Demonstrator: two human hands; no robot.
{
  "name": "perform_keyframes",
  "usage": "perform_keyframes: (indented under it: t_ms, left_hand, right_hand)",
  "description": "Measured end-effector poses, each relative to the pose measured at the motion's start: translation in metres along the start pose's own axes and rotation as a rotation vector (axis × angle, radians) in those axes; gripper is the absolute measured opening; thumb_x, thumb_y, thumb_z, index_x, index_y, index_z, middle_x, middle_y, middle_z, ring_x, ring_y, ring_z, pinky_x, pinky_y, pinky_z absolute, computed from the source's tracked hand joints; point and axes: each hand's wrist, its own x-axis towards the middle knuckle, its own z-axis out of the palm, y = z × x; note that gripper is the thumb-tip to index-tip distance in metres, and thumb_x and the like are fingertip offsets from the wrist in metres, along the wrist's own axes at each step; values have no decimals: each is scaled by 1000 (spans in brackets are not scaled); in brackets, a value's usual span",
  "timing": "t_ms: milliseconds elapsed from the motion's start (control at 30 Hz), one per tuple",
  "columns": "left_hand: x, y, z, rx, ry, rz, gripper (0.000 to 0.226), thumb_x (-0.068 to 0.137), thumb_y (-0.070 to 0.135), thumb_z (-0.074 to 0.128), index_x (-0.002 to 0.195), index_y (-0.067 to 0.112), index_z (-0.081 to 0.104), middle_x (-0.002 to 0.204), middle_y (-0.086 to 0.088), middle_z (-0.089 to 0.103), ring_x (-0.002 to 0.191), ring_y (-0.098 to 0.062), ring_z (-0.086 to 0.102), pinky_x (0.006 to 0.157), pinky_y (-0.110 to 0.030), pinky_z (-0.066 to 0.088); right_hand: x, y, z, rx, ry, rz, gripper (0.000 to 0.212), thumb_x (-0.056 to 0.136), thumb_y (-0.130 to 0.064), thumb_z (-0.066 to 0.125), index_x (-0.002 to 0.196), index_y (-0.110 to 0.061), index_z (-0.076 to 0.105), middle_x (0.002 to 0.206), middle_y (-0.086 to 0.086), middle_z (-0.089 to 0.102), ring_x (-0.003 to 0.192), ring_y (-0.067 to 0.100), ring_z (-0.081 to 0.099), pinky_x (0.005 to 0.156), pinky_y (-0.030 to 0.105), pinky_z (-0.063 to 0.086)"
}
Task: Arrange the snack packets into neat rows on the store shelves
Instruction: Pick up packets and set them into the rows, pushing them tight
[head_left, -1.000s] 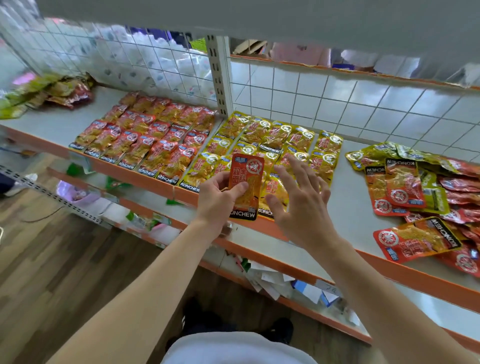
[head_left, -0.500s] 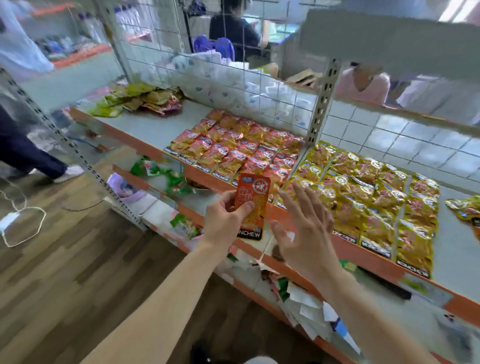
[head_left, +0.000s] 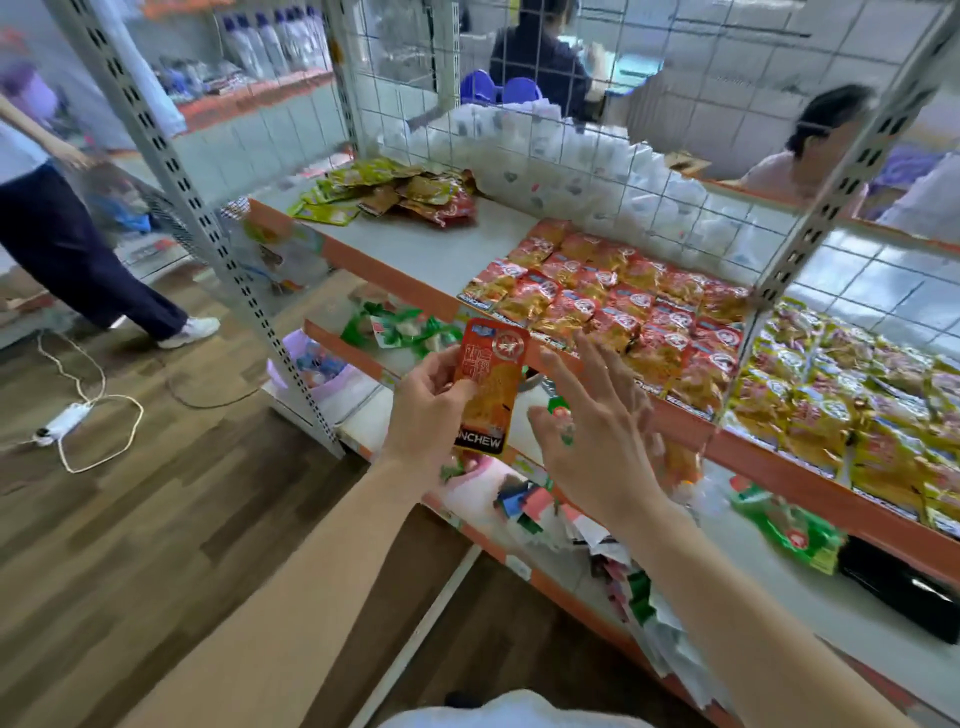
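Your left hand (head_left: 431, 415) pinches red packet (head_left: 491, 384) upright, just off shelf (head_left: 415, 249) front edge; your right hand (head_left: 597, 436) beside it, fingers spread, empty. Lay packet flat at near-left end of red rows (head_left: 613, 306), logo matching neighbours; square edges with free palm. Around you: wood floor (head_left: 130, 519) left, loose pile (head_left: 395, 195) at shelf's far end, yellow rows (head_left: 841, 400) right.

- The orange packet (head_left: 491, 384) held by the left hand (head_left: 426, 415) reads "NCHEW" in white on its black bottom band; the hand hides the start.
- Print on the red packets (head_left: 613, 306) is too blurred to read.
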Motion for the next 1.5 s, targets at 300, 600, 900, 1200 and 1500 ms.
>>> perform_keyframes:
  t_ms: [300,600,900,1200,1500]
  left_hand:
    - [32,-9,-26,15,40,-19,26,93,-2,54,89,21,65,83,4,67,84,-17,65,62,-22,53]
    - [117,6,-29,151,-55,-1,48,81,4,55,115,37,64,100,7,75,94,-28,71,87,-49,59]
    - [205,10,-20,307,-131,53,60,90,-2,54,135,38,54,81,13,70,59,-1,55,54,-18,43]
    - [263,-1,-9,378,-102,80,44,93,11,61,131,33,58,103,15,66,59,-1,58,58,-21,49]
    - [366,-8,28,556,-234,219,38,94,3,58,128,20,66,106,6,69,67,3,58,72,-13,48]
  right_hand:
    - [28,-1,34,-44,-52,22,56,95,-46,47,149,-34,42,166,-8,16,153,16,3,118,53,6]
    - [109,4,57,-26,27,52,57,92,-45,47,147,-32,45,163,-5,24,152,18,9,117,44,5]
    - [175,29,82,-20,-10,109,56,92,-46,47,147,-32,44,164,-5,22,152,20,9,119,55,10]
    - [204,46,97,-66,-32,178,56,96,-38,55,149,-33,40,165,-7,18,153,14,4,117,45,-1]
    - [266,65,105,-155,51,348,56,98,-38,53,151,-27,40,164,-1,23,152,18,9,119,52,6]
